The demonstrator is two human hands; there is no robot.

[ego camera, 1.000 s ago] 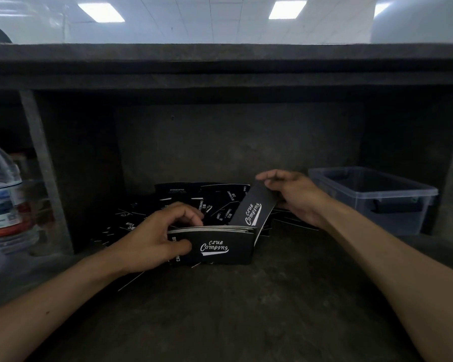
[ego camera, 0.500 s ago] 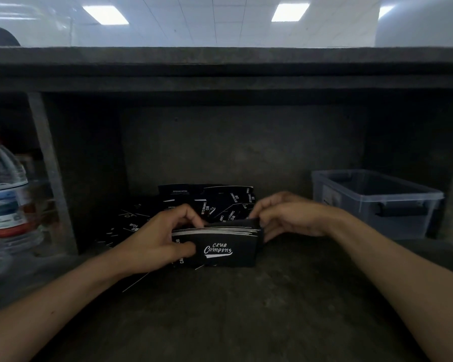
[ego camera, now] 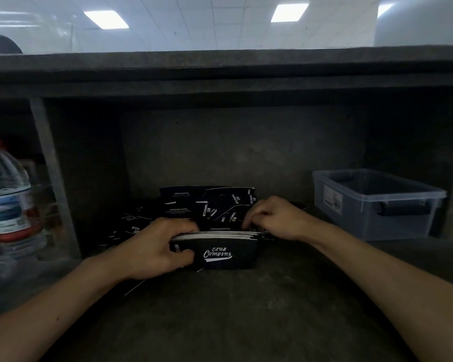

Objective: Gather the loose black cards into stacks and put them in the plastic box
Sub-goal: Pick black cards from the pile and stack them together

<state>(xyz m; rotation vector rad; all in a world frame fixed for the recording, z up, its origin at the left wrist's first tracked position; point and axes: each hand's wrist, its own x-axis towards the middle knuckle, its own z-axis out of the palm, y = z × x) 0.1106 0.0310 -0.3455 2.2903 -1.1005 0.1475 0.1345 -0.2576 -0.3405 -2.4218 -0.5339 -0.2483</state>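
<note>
Your right hand has dropped behind the stack your left hand grips, fingers curled among loose cards, hold unclear; box sits right.

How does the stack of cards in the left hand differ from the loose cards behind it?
The stack stands on edge with its cards aligned; the loose cards lie scattered at mixed angles. The left hand grips the stack; most of the loose cards lie unheld. The stack is nearer the camera; the loose cards lie further back. Both are black with white print.
</note>
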